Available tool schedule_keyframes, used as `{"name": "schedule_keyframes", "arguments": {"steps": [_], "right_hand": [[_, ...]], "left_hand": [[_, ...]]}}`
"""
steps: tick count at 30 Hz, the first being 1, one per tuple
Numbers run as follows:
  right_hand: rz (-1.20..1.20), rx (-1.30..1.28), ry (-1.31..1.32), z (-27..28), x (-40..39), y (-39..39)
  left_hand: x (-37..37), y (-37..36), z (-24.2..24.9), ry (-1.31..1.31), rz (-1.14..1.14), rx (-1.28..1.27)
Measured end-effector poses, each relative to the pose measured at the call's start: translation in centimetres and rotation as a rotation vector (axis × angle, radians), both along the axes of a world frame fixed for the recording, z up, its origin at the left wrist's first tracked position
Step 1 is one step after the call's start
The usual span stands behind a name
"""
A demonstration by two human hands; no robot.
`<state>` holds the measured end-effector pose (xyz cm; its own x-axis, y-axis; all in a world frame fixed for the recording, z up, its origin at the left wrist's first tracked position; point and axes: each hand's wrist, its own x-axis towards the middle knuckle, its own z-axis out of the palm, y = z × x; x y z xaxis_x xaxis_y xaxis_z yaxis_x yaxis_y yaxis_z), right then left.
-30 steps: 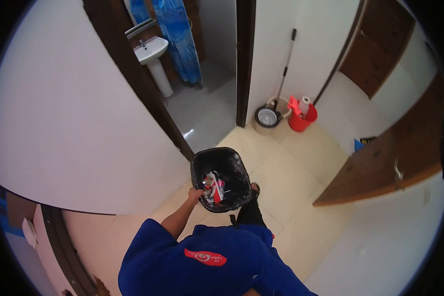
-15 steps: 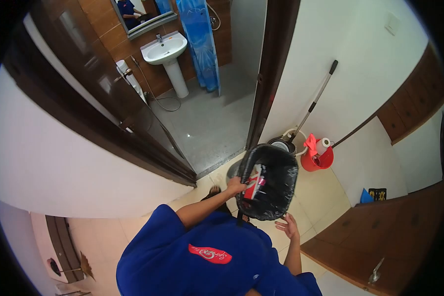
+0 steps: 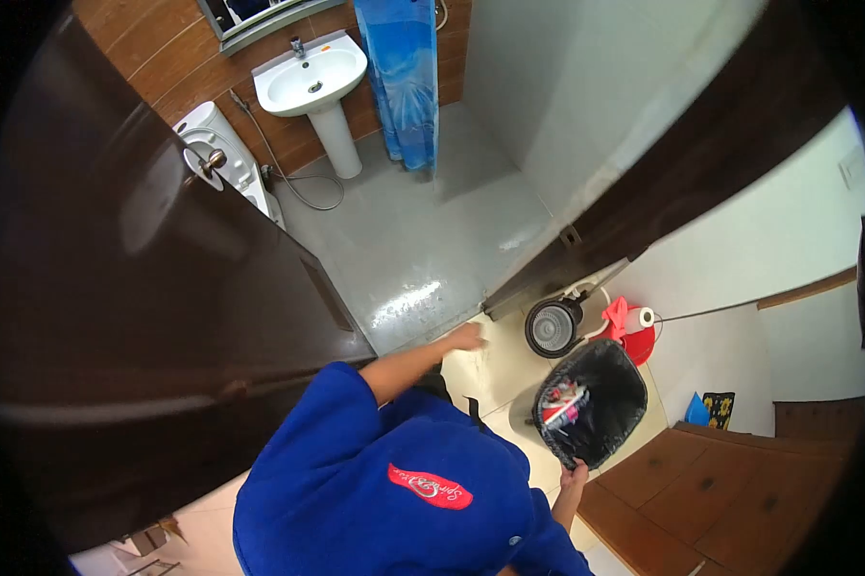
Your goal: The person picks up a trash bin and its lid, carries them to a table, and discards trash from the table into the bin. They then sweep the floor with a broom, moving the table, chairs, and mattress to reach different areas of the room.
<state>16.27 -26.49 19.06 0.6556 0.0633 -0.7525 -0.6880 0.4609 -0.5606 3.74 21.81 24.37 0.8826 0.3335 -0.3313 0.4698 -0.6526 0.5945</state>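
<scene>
A dark trash bin (image 3: 617, 389) with a black liner tilts in front of me at the right, crumpled red, white and pink waste (image 3: 564, 405) lying inside. My right hand (image 3: 575, 472) grips the near edge of its rim, fingers curled over the liner. Away from the bin, my left hand (image 3: 465, 338) is over the tiled floor by the bathroom threshold. Its fingers look curled in, slightly blurred, with nothing visible in them.
Just beyond the bin stand a black mop bucket with a round spinner basket (image 3: 552, 328) and a red bucket (image 3: 641, 346) holding a paper roll (image 3: 639, 320). A dark door (image 3: 154, 288) fills the left. The bathroom ahead has a pedestal sink (image 3: 332, 134) and toilet (image 3: 223, 154).
My left hand has let go of the bin's rim. The bin has moved right, with my right hand now gripping its near rim. The view has shifted closer to the bathroom doorway.
</scene>
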Motion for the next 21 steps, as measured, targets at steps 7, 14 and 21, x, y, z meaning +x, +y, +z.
{"name": "schedule_keyframes", "arguments": {"steps": [7, 14, 21], "right_hand": [[-0.022, -0.248, 0.178, -9.2, 3.6, -4.9], [-0.161, -0.108, 0.165, -4.9, 1.0, -5.5], [0.502, -0.365, -0.375, -10.8, -2.3, -14.7]], "left_hand": [[-23.9, 17.7, 5.2, 0.954, 0.321, 0.481], [-26.9, 17.8, 4.6, 1.234, 0.201, 0.475], [-27.9, 16.2, 2.7, 1.330, 0.132, 0.650]]}}
